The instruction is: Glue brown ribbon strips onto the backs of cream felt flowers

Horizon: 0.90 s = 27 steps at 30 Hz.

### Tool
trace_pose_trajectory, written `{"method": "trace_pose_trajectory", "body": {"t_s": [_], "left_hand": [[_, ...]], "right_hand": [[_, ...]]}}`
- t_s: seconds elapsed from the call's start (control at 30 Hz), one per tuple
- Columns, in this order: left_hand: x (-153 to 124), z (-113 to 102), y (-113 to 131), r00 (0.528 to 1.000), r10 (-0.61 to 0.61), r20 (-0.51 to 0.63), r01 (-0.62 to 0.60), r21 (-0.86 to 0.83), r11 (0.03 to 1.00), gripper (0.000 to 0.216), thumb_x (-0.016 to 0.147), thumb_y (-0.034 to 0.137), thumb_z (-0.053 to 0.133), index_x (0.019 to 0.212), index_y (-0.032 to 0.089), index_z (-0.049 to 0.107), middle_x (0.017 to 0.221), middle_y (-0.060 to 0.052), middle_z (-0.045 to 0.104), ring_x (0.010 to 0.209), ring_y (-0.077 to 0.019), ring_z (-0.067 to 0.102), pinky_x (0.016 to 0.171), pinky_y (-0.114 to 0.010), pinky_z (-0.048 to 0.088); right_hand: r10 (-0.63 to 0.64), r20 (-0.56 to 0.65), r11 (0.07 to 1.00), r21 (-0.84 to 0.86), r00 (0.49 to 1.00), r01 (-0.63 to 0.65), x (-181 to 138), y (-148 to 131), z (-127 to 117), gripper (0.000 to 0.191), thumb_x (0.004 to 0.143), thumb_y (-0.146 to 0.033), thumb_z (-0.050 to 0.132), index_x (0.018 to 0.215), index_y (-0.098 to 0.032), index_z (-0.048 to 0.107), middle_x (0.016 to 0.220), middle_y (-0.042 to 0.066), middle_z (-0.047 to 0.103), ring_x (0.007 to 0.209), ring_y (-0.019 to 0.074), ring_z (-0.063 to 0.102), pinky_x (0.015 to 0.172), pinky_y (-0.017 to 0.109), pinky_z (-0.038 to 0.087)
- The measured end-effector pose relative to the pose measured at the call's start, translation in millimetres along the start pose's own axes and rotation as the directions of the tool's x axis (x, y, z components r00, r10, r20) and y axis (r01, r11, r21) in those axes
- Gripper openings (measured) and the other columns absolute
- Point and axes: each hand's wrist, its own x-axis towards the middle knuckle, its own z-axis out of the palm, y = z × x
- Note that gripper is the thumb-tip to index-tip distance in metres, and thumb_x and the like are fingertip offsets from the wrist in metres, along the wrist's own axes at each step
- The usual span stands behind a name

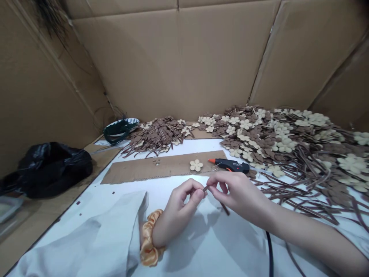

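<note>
My left hand point(178, 212) and my right hand point(235, 191) meet above a white-covered table, fingertips pinching a thin brown strip point(205, 189). A darker end of it seems to hang below my right hand. Just beyond my fingers, a black hot glue gun point(230, 166) with an orange nozzle lies on a long cardboard strip point(144, 170). One cream five-petal flower point(196, 165) sits on that cardboard, to the left of the glue gun. An orange satin scrunchie point(149, 238) circles my left wrist, and a white sleeve point(86, 234) covers that arm.
Large heaps of brown and cream flower cut-outs point(268, 134) and loose brown strips point(291, 192) spread across the back and right. A black cord point(270, 254) runs below my right arm. A black plastic bag point(49, 169) lies left, near dark green wire on a white plate point(119, 129). Cardboard walls surround the table.
</note>
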Motion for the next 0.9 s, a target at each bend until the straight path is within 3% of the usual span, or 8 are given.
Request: {"method": "trace_pose_trajectory", "body": {"t_s": [0.1,0.2,0.27,0.37,0.63,0.9], "left_hand": [[1.1,-0.7,-1.8,1.0,0.017,-0.024,-0.015,0.052,0.999,0.024,0.088,0.038,0.045,0.076,0.018,0.054,0.074,-0.002,0.052,0.07,-0.0152,0.048,0.067,-0.026,0.038],[3.1,-0.4,-3.9,0.999,-0.008,-0.041,0.011,0.053,0.999,0.023,0.086,0.036,0.048,0.074,0.017,0.053,0.07,-0.001,0.052,0.067,-0.0145,0.047,0.065,-0.026,0.037],[4.2,0.3,-4.3,0.999,-0.034,-0.039,0.035,0.03,0.999,0.023,0.085,0.036,0.049,0.072,0.017,0.052,0.067,0.0,0.052,0.065,-0.0137,0.046,0.063,-0.025,0.036],[5.1,1.7,-4.0,0.998,-0.055,-0.019,0.056,0.02,0.998,0.022,0.084,0.034,0.051,0.069,0.017,0.051,0.065,0.001,0.051,0.063,-0.0129,0.046,0.062,-0.025,0.036],[4.2,3.7,-3.5,0.995,-0.079,0.056,0.071,0.129,0.989,0.022,0.083,0.031,0.049,0.066,0.018,0.051,0.066,-0.001,0.056,0.064,-0.014,0.05,0.062,-0.025,0.038],[6.5,3.2,-1.8,0.988,-0.106,0.112,0.085,0.178,0.98,0.023,0.083,0.031,0.049,0.065,0.018,0.05,0.064,0.001,0.056,0.062,-0.0132,0.049,0.059,-0.024,0.037]], "right_hand": [[0.175,0.098,0.944,0.265,0.98,-0.195,6.4,-2.2,-9.6,0.008,0.074,-0.018,0.056,0.072,-0.018,0.064,0.068,0.001,0.065,0.061,0.0132,0.056,0.055,0.023,0.039],[0.245,0.205,0.799,0.511,0.948,-0.317,10.5,0.9,-12.4,0.01,0.072,-0.026,0.062,0.073,-0.017,0.066,0.066,0.001,0.063,0.059,0.0118,0.054,0.052,0.022,0.038],[0.278,0.242,0.721,0.587,0.93,-0.368,11.6,3.5,-11.6,0.014,0.071,-0.029,0.065,0.075,-0.016,0.067,0.06,-0.001,0.058,0.051,0.0087,0.047,0.046,0.02,0.032],[0.315,0.236,0.688,0.611,0.919,-0.392,11.7,5.2,-9.5,0.014,0.07,-0.03,0.066,0.073,-0.016,0.067,0.055,-0.003,0.053,0.046,0.0061,0.038,0.041,0.02,0.023],[0.387,0.188,0.652,0.636,0.903,-0.412,9.6,-0.9,-6.9,0.005,0.068,-0.02,0.062,0.072,-0.017,0.064,0.049,-0.006,0.042,0.045,0.0063,0.034,0.041,0.019,0.022],[0.44,0.143,0.606,0.681,0.887,-0.411,10.6,0.0,-3.1,0.01,0.065,-0.016,0.062,0.075,-0.017,0.061,0.059,-0.005,0.053,0.05,0.0061,0.042,0.047,0.019,0.031]]}}
